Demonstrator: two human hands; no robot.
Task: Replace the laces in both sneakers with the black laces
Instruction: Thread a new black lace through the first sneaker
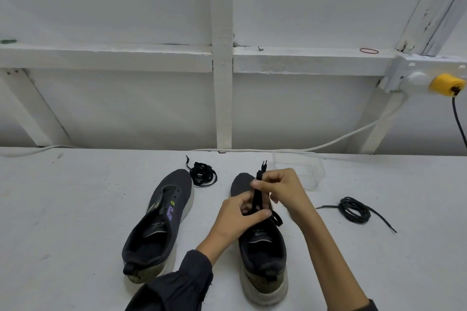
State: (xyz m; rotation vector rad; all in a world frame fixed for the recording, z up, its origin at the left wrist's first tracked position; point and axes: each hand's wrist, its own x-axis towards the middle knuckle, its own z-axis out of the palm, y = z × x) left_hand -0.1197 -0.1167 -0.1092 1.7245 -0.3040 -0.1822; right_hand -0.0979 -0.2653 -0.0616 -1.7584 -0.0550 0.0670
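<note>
A white-painted counter (75, 209) with a rough, scuffed surface carries everything. Behind it stands a white wall of flat panels and timber framing (222, 98).

Two dark grey knit sneakers with pale, thick soles lie side by side, long axes running near to far, heels near and toes far. The left sneaker (159, 225) leans a little, its toe angled to the far right; its eyelets are bare, and it has a purple mark on its side. The right sneaker (265, 257) points almost straight away.

Over the right sneaker's tongue, the left hand (237, 217) pinches a flat black lace (255, 197) between curled thumb and fingers. The right hand (280, 187), just beyond, grips the same lace higher up with curled fingers. The lace is doubled and runs near to far, its two tips poking out past the right hand.

A coil of round black cord (353, 209) lies well to the right. A bundled flat black lace (202, 175) sits just past the left sneaker's toe. A clear plastic wrapper (303, 169) lies beyond the right hand. A white cable (353, 134) runs along the far edge towards a socket holding a yellow plug (446, 84).
</note>
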